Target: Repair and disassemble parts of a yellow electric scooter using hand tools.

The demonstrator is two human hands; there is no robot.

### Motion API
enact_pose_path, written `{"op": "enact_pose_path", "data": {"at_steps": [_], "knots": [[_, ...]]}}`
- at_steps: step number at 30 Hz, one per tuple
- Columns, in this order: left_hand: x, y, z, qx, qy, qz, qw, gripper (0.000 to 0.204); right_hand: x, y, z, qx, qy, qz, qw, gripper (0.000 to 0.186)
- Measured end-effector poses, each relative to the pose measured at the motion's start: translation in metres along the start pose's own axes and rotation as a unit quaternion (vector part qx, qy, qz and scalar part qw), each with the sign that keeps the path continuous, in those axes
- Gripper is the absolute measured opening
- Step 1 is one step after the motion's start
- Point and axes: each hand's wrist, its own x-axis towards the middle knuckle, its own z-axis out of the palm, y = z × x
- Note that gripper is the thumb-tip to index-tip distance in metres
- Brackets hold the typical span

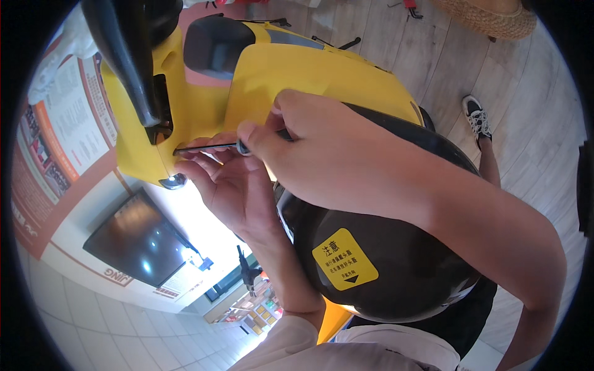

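Screwdriver [210, 148] at 10 o'clock from centre, its tip at a panel [139, 157] of the yellow scooter [309, 71]; right hand [303, 139], toward 12, pinches its rear end; left hand [235, 191], at 9, curls loosely about the shaft, contact unclear. Black dome [408, 260] at 4 o'clock, bearing a yellow label [346, 260]; shoe [476, 119] at 2 o'clock

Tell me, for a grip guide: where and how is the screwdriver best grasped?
Probably by the handle, coming from the right: it is thicker than the shaft, which points left toward the yellow panel, with the left hand close by. The right hand covers most of it.
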Motion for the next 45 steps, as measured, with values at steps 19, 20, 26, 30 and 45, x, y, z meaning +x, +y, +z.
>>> {"op": "enact_pose_path", "data": {"at_steps": [19,20,26,30,45], "knots": [[0.008,-0.004,0.004,0.184,0.087,0.128,0.971,0.020,0.001,0.006,0.005,-0.002,-0.016,-0.046,0.999,0.023],[0.008,-0.003,0.003,0.185,0.088,0.127,0.970,0.020,-0.001,0.003,0.003,0.060,-0.003,0.024,0.998,0.023],[0.007,0.001,0.002,0.218,0.088,0.151,0.960,0.020,0.004,0.002,0.010,0.069,-0.017,0.009,0.997,0.023],[0.004,-0.007,0.002,0.221,0.051,0.143,0.963,0.019,0.004,0.003,-0.004,0.032,-0.063,-0.001,0.998,0.022],[0.003,-0.007,0.004,0.307,0.030,0.167,0.937,0.024,0.002,0.002,0.008,0.105,-0.020,-0.041,0.993,0.026]]}}
